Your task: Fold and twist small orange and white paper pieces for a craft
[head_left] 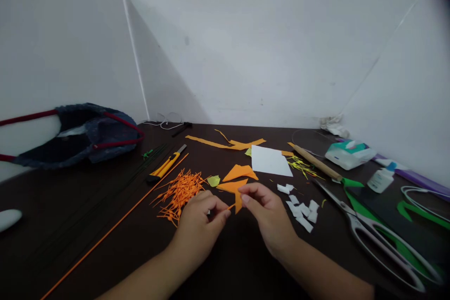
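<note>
A: Looking through the head view, holding what with the left hand (202, 211)?

B: Pinching a short, thin orange stem (231, 206) between thumb and forefinger, pointing it toward the right.

A: And doing what with the right hand (265, 211)?

B: Pinching narrowly the edge of a flat, bright orange paper-like strip (238, 200), holding it between both hands over the dark brown tabletop (225, 267). Apparently bringing stem and strip together, though not showing clearly whether touching.

A: Handling this well, how?

B: Probably best pinching lightly, judging by the slim stem and thin strip; perhaps steadying both wrists, lining up the stem's tip with the strip's edge, and avoiding creasing.

A: Minding anything around?

B: Ideally avoiding dragging the left hand through the loose heap of slender orange stems with swollen tips (184, 192), lying just beside it. Likewise avoiding scattering the small white cut pieces (304, 211), resting right of the right hand, or nudging the large grey-handled metal scissors (346, 207), lying farther right.
</note>
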Available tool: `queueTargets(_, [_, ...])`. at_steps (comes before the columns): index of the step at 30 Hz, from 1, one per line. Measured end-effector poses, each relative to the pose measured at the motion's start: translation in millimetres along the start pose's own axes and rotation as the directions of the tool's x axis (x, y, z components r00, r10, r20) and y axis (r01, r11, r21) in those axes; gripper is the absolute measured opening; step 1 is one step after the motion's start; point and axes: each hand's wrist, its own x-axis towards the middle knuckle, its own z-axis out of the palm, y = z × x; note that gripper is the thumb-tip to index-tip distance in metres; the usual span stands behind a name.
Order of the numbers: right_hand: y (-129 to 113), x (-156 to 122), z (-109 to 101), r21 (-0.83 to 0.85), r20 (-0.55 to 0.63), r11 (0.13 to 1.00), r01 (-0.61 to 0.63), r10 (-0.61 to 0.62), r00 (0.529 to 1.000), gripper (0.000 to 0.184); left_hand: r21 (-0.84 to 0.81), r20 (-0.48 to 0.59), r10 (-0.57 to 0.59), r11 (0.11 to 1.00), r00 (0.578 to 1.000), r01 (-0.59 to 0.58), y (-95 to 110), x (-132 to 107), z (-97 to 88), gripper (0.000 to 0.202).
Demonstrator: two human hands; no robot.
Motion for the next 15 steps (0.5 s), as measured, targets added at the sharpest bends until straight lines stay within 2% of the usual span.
queueTargets(1, [-2.3, 1.1, -4.3, -0.089, 0.060, 0.988, 0.130, -0.125, 0.990, 0.014, -0.061, 0.022, -0.039, 0.997, 0.999, 0.040, -0.4, 0.5, -0.5, 0.014])
queueTargets(3, [-6.4, 2.8, -11.3, -0.232, 0.212, 0.899, 0.372, -0.327, 0.921, 0.026, -0.154, 0.061, -0.096, 0.982, 0.993, 0.105, -1.1, 1.3, -1.6, 0.014])
queueTargets(5, [-8.2, 3.6, -14.9, -0.313, 0.329, 0.808, 0.499, -0.401, 0.855, 0.032, -0.214, 0.094, -0.129, 0.966, 0.987, 0.147, -0.8, 1.7, -2.6, 0.014])
queueTargets(7, [-7.8, 3.9, -15.2, -0.361, 0.383, 0.773, 0.522, -0.387, 0.839, 0.031, -0.256, 0.124, -0.136, 0.953, 0.983, 0.164, 0.1, 1.5, -3.2, 0.013])
queueTargets(9, [-6.8, 4.3, -13.9, -0.393, 0.398, 0.773, 0.498, -0.345, 0.850, 0.025, -0.275, 0.146, -0.118, 0.949, 0.982, 0.155, 0.8, 1.3, -3.2, 0.012])
queueTargets(12, [-7.6, 5.7, -11.7, -0.395, 0.376, 0.813, 0.427, -0.281, 0.883, 0.015, -0.243, 0.144, -0.063, 0.965, 0.988, 0.097, -0.2, 1.3, -1.9, 0.010])
queueTargets(15, [-10.6, 7.4, -10.8, -0.356, 0.322, 0.876, 0.326, -0.212, 0.923, 0.010, -0.135, 0.109, 0.018, 0.991, 0.994, -0.003, -2.1, 1.2, -0.8, 0.010])
